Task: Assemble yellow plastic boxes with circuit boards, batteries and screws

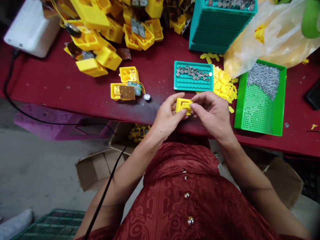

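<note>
A small yellow plastic case (181, 105) with a recess in its upper face is held over the table's front edge. My left hand (168, 113) grips it from the left, thumb along the lower side. From the right, my right hand (212, 111) pinches the case's right end between thumb and fingers; whether a separate small piece is in that pinch I cannot make out. Just beyond the hands lies a teal tray (176, 76) with several button cells (193, 71). Small yellow plastic covers (222, 85) are heaped behind my right hand.
A green basket (281, 113) with small metal parts (265, 78) stands right. Opened yellow cases (128, 74) with wired circuit boards lie left. More yellow housings (107, 60), a stack of teal trays (212, 30), and a plastic bag (280, 40) fill the back. A black cable (62, 123) hangs left.
</note>
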Available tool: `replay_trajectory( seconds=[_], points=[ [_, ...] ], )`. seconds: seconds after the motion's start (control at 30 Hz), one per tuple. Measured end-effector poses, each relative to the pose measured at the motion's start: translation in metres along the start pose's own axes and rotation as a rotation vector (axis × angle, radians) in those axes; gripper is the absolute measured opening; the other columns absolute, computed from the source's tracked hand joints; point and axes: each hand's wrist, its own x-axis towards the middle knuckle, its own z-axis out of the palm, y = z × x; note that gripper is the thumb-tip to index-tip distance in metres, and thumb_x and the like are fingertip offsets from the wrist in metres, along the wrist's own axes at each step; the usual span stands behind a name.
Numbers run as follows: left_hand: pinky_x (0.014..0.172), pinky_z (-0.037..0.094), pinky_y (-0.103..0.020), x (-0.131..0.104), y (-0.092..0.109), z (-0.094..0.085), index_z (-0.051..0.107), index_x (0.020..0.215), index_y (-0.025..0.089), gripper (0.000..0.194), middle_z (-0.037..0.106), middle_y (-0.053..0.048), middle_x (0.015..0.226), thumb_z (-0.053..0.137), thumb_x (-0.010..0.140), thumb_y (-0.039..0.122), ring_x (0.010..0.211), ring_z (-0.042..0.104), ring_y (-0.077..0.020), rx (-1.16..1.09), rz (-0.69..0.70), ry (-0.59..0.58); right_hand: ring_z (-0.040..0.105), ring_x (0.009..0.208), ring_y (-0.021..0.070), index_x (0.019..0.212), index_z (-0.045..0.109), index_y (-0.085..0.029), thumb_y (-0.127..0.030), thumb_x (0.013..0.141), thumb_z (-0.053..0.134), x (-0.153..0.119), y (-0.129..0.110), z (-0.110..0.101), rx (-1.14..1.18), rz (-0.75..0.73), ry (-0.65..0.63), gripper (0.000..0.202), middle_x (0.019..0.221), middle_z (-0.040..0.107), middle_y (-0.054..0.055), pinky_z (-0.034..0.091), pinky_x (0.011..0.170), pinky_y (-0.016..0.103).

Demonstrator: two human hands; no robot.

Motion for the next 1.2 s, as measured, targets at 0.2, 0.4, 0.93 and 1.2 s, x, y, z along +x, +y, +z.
replay_trajectory(
  seconds=[0.2, 0.4, 0.93, 1.2],
  points=[
    [0.085, 0.063, -0.030, 0.000, -0.004, -0.003, 0.060, 0.131, 0.019, 0.054, 0.074, -0.008, 0.114, 0.078, 0.080, 0.021, 0.098, 0.073, -0.0188, 0.071, 0.016, -0.018, 0.060, 0.061, 0.0089, 0.082, 0.061, -0.019, -0.019, 0.076, 0.074, 0.005, 0.001, 0.009, 0.042, 0.111, 0.048, 0.014, 0.073, 0.065, -0.005, 0.049, 0.057, 0.025],
    [0.090, 0.061, -0.032, -0.007, -0.001, -0.004, 0.063, 0.135, 0.019, 0.051, 0.073, -0.011, 0.123, 0.073, 0.086, 0.025, 0.103, 0.070, -0.0204, 0.313, 0.115, 0.017, 0.058, 0.062, 0.0087, 0.080, 0.056, -0.019, -0.015, 0.078, 0.072, 0.006, -0.006, 0.010, -0.051, 0.167, 0.019, 0.017, 0.070, 0.061, -0.005, 0.047, 0.060, 0.024],
    [0.071, 0.065, -0.028, -0.009, 0.008, 0.000, 0.065, 0.118, 0.019, 0.033, 0.076, -0.007, 0.103, 0.069, 0.095, 0.042, 0.089, 0.075, -0.0187, 0.074, 0.013, 0.048, 0.054, 0.062, 0.0090, 0.089, 0.070, -0.018, -0.039, 0.084, 0.076, 0.009, -0.010, -0.003, -0.191, 0.005, 0.017, 0.022, 0.075, 0.068, -0.001, 0.040, 0.059, 0.025],
    [0.090, 0.062, -0.031, -0.019, 0.006, -0.011, 0.069, 0.120, 0.020, 0.048, 0.076, -0.008, 0.118, 0.088, 0.079, 0.034, 0.104, 0.072, -0.0225, 0.358, 0.034, -0.093, 0.059, 0.077, 0.0097, 0.094, 0.071, -0.014, -0.037, 0.088, 0.073, -0.012, 0.000, -0.005, -0.130, 0.150, -0.208, 0.024, 0.090, 0.071, 0.001, 0.046, 0.074, 0.026]
  ],
)
